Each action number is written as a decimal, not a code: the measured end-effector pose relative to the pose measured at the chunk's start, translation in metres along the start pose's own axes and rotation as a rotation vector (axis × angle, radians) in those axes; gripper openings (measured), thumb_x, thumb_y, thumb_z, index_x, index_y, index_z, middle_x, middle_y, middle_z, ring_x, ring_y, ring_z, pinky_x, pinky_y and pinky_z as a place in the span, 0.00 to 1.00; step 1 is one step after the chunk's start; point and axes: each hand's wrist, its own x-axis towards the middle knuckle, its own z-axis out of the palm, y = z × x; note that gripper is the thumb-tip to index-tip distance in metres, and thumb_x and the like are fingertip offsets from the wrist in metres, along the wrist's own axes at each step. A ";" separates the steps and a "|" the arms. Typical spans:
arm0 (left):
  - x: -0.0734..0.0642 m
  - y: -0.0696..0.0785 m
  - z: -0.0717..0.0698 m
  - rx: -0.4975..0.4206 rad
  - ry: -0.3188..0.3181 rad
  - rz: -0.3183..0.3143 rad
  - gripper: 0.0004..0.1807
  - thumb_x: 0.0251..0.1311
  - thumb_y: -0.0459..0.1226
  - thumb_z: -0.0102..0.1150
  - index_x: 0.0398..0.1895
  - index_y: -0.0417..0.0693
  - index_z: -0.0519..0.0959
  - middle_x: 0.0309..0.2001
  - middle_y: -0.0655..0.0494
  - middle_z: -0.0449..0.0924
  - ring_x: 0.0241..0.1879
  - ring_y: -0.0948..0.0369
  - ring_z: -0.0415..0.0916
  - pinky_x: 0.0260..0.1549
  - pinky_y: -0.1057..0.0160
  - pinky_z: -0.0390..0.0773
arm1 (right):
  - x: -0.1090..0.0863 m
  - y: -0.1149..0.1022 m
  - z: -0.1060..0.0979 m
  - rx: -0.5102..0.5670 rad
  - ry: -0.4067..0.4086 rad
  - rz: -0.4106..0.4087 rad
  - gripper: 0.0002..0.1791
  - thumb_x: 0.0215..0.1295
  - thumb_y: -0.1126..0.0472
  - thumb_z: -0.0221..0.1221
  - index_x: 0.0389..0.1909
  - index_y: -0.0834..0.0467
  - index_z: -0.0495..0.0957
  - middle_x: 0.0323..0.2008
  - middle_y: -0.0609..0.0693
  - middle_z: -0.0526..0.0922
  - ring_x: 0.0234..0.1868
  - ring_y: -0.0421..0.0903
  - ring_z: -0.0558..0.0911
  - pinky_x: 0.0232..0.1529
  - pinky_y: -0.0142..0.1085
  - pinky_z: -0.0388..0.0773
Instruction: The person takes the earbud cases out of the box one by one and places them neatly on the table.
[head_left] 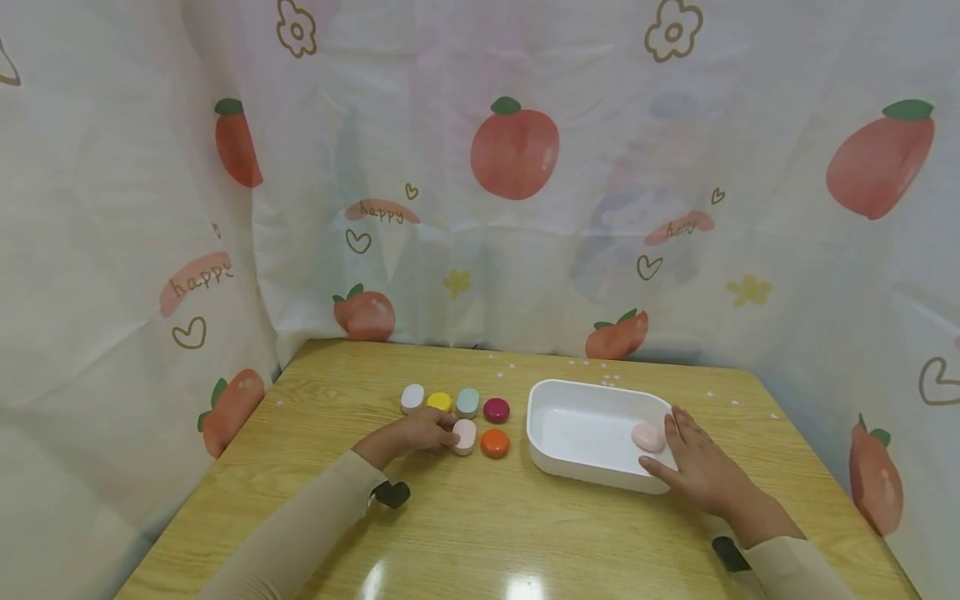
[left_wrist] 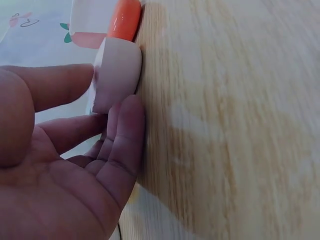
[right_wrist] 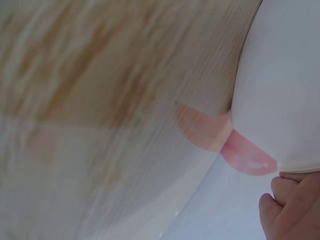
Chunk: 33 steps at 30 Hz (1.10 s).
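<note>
My left hand (head_left: pixel 423 427) is at a pale pink rounded block (head_left: pixel 464 437) resembling a small bar of soap. In the left wrist view the thumb meets the block's (left_wrist: pixel 117 75) upper face, while bent fingers (left_wrist: pixel 127 120) touch its near side close to the tabletop. An orange round piece (head_left: pixel 495 443) sits beside it. My right hand (head_left: pixel 705 471) holds the right end of a white tray (head_left: pixel 585 475), its thumb over the front rim. Inside that end lies a pink rounded piece (head_left: pixel 648 437). The right wrist view shows only bent fingers (right_wrist: pixel 290 205) near the tray's edge.
Behind the left hand stand white (head_left: pixel 412 398), yellow (head_left: pixel 439 402), pale green (head_left: pixel 468 402) and dark red (head_left: pixel 497 410) pieces in a row. Small white petal-like bits (head_left: pixel 603 375) dot the back of the wooden table (head_left: pixel 480 525). A printed curtain (head_left: pixel 480 275) encloses the table.
</note>
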 end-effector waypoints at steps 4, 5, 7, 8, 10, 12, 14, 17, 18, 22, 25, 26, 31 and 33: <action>-0.001 0.003 0.000 0.029 0.012 0.025 0.12 0.68 0.38 0.57 0.42 0.35 0.77 0.29 0.55 0.73 0.31 0.61 0.71 0.32 0.63 0.78 | 0.000 0.000 -0.001 -0.006 -0.001 -0.002 0.53 0.69 0.37 0.51 0.69 0.80 0.46 0.72 0.74 0.42 0.72 0.70 0.44 0.66 0.64 0.48; -0.001 0.004 0.000 0.044 0.018 0.031 0.12 0.68 0.39 0.56 0.38 0.36 0.76 0.27 0.55 0.72 0.28 0.61 0.70 0.28 0.64 0.77 | 0.000 0.000 -0.002 -0.010 0.000 -0.001 0.53 0.69 0.37 0.51 0.69 0.80 0.46 0.72 0.74 0.43 0.72 0.70 0.44 0.66 0.64 0.48; 0.000 0.006 0.000 0.077 0.034 0.040 0.11 0.68 0.39 0.57 0.34 0.38 0.74 0.25 0.55 0.70 0.25 0.61 0.68 0.25 0.65 0.73 | 0.000 0.000 -0.003 -0.010 -0.002 0.000 0.53 0.69 0.37 0.51 0.69 0.80 0.45 0.72 0.74 0.43 0.72 0.70 0.44 0.66 0.64 0.48; 0.000 0.008 0.000 0.091 0.043 0.046 0.10 0.68 0.39 0.57 0.35 0.40 0.75 0.25 0.55 0.71 0.25 0.61 0.69 0.24 0.65 0.73 | 0.000 -0.001 -0.003 -0.008 -0.004 0.000 0.53 0.69 0.37 0.51 0.69 0.80 0.45 0.72 0.74 0.43 0.72 0.70 0.44 0.66 0.64 0.48; -0.001 0.013 0.000 0.140 0.061 0.054 0.11 0.67 0.40 0.58 0.39 0.38 0.77 0.27 0.52 0.73 0.25 0.59 0.71 0.25 0.63 0.74 | 0.001 -0.001 -0.004 -0.009 -0.007 -0.001 0.53 0.69 0.36 0.51 0.69 0.80 0.45 0.72 0.74 0.43 0.72 0.70 0.44 0.66 0.64 0.48; -0.001 0.021 -0.001 0.196 0.089 0.069 0.17 0.66 0.41 0.59 0.49 0.35 0.77 0.34 0.50 0.78 0.31 0.58 0.75 0.31 0.60 0.77 | 0.002 -0.001 -0.004 -0.005 -0.012 -0.003 0.54 0.69 0.36 0.51 0.69 0.80 0.44 0.72 0.74 0.43 0.72 0.69 0.44 0.67 0.63 0.48; -0.001 0.029 0.000 0.239 0.102 0.087 0.24 0.66 0.43 0.59 0.57 0.32 0.74 0.42 0.46 0.79 0.36 0.56 0.77 0.37 0.57 0.79 | 0.004 -0.001 -0.004 -0.007 -0.015 -0.007 0.54 0.69 0.36 0.51 0.69 0.79 0.44 0.72 0.74 0.43 0.72 0.69 0.44 0.67 0.63 0.47; 0.005 0.040 0.001 0.245 0.099 0.098 0.30 0.66 0.43 0.59 0.64 0.32 0.69 0.49 0.45 0.78 0.40 0.56 0.79 0.41 0.57 0.80 | 0.005 0.000 -0.004 -0.008 -0.016 -0.008 0.54 0.69 0.36 0.51 0.69 0.80 0.43 0.72 0.74 0.41 0.72 0.69 0.43 0.67 0.63 0.47; 0.007 0.043 0.002 0.234 0.089 0.099 0.30 0.66 0.43 0.58 0.65 0.32 0.68 0.49 0.46 0.78 0.38 0.57 0.80 0.39 0.58 0.81 | 0.005 0.000 -0.005 -0.009 -0.016 -0.008 0.54 0.69 0.36 0.50 0.69 0.80 0.43 0.72 0.74 0.41 0.72 0.70 0.43 0.67 0.63 0.47; 0.018 0.052 0.008 0.180 0.071 0.111 0.29 0.67 0.42 0.59 0.65 0.33 0.68 0.47 0.49 0.77 0.34 0.57 0.81 0.35 0.61 0.82 | 0.004 0.001 -0.005 -0.004 -0.013 -0.007 0.54 0.69 0.37 0.51 0.69 0.80 0.43 0.72 0.74 0.41 0.72 0.70 0.43 0.67 0.63 0.47; 0.025 0.058 0.014 0.168 0.070 0.130 0.28 0.66 0.43 0.59 0.64 0.35 0.70 0.46 0.51 0.77 0.36 0.57 0.80 0.38 0.60 0.81 | 0.002 0.001 -0.005 0.000 -0.008 -0.003 0.54 0.69 0.37 0.51 0.69 0.80 0.43 0.72 0.75 0.42 0.71 0.70 0.44 0.66 0.64 0.48; 0.028 0.060 0.016 0.172 0.071 0.143 0.28 0.66 0.43 0.59 0.64 0.35 0.71 0.46 0.51 0.77 0.37 0.57 0.80 0.40 0.60 0.81 | 0.001 0.001 -0.004 0.000 -0.008 0.000 0.54 0.69 0.37 0.51 0.69 0.80 0.43 0.72 0.75 0.42 0.71 0.70 0.44 0.66 0.64 0.48; 0.036 0.071 0.026 0.139 0.067 0.214 0.26 0.67 0.40 0.59 0.62 0.34 0.72 0.45 0.52 0.79 0.43 0.58 0.79 0.45 0.61 0.79 | 0.000 0.000 -0.001 -0.004 -0.009 0.007 0.55 0.68 0.36 0.51 0.69 0.80 0.43 0.72 0.74 0.42 0.71 0.70 0.44 0.65 0.65 0.49; 0.039 0.075 0.030 0.101 0.067 0.238 0.25 0.66 0.39 0.59 0.61 0.33 0.72 0.43 0.52 0.79 0.43 0.54 0.80 0.43 0.60 0.81 | 0.000 0.000 -0.001 -0.005 -0.006 0.009 0.55 0.68 0.35 0.51 0.69 0.79 0.43 0.72 0.74 0.42 0.71 0.70 0.44 0.65 0.65 0.49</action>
